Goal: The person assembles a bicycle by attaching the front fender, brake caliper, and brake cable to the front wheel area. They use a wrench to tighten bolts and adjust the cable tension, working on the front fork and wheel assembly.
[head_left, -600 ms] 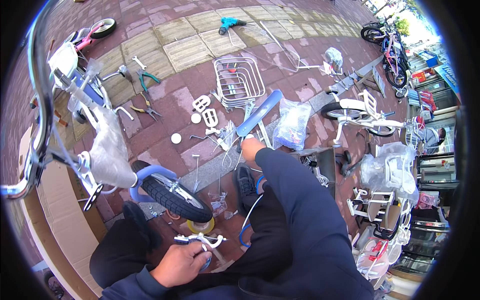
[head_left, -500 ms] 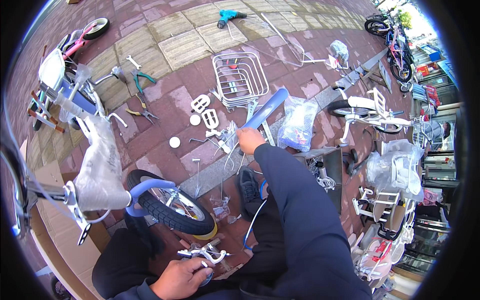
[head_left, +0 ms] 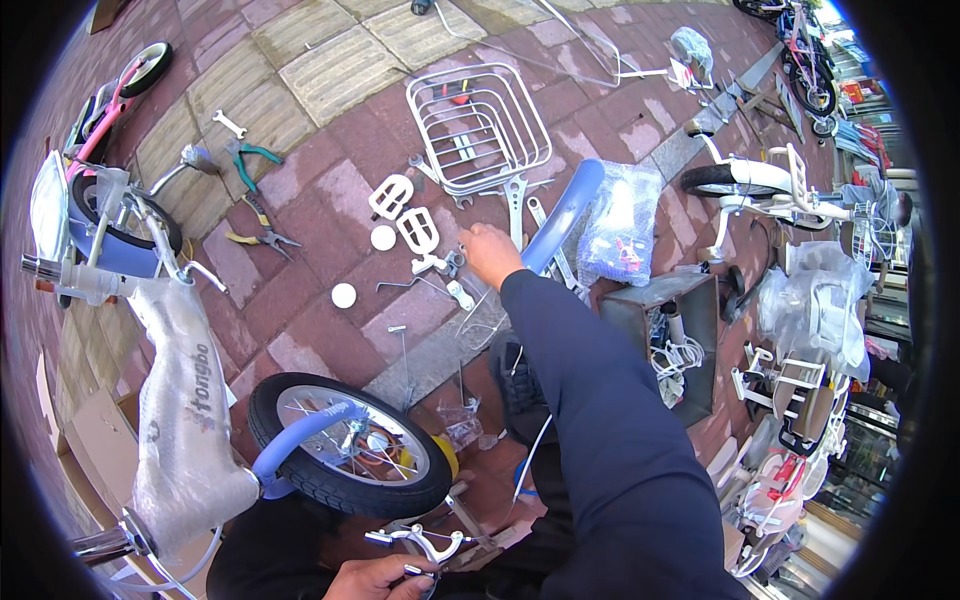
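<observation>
Brake caliper [head_left: 432, 546] in left fingers [head_left: 384, 572], right fingers [head_left: 478, 240] near pedals [head_left: 418, 231]

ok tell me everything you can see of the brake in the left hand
The brake is a small, shiny, silvery piece that looks like metal, with curved arms and a dark block at its left end. The left hand grips it from below, thumb and fingers covering its lower part, so its full shape cannot be told. It is held up near the picture's lower edge, just below the tyre in view, and appears not to be fitted to anything.
</observation>
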`<action>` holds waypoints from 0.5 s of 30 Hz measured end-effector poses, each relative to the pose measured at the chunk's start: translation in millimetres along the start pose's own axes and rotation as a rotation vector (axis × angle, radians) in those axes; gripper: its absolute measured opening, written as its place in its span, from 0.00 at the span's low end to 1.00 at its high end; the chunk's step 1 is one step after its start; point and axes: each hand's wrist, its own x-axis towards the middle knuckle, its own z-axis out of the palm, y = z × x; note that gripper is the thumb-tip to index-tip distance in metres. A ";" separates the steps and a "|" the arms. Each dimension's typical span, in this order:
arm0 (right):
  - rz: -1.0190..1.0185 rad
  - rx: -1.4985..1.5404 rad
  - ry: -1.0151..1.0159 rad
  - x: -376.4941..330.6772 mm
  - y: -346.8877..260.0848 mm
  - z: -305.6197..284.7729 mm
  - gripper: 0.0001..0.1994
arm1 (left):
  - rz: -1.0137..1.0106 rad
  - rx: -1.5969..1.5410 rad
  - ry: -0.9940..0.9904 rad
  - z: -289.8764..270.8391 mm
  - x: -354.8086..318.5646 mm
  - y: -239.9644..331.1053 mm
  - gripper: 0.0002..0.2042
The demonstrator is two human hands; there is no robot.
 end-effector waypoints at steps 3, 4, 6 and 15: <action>-0.077 -0.032 -0.015 11.2 -8.9 17.6 0.06 | 0.008 -0.002 -0.022 -3.8 4.4 4.6 0.03; -0.055 -0.017 -0.037 13.8 -10.1 20.6 0.06 | -0.008 -0.010 -0.032 -5.3 5.1 6.6 0.03; -0.023 0.016 -0.091 15.2 -8.7 22.6 0.06 | -0.017 0.016 -0.038 -7.7 5.0 9.1 0.03; -0.075 0.035 -0.135 10.1 4.0 24.0 0.06 | 0.016 -0.009 0.000 -6.3 6.2 6.1 0.03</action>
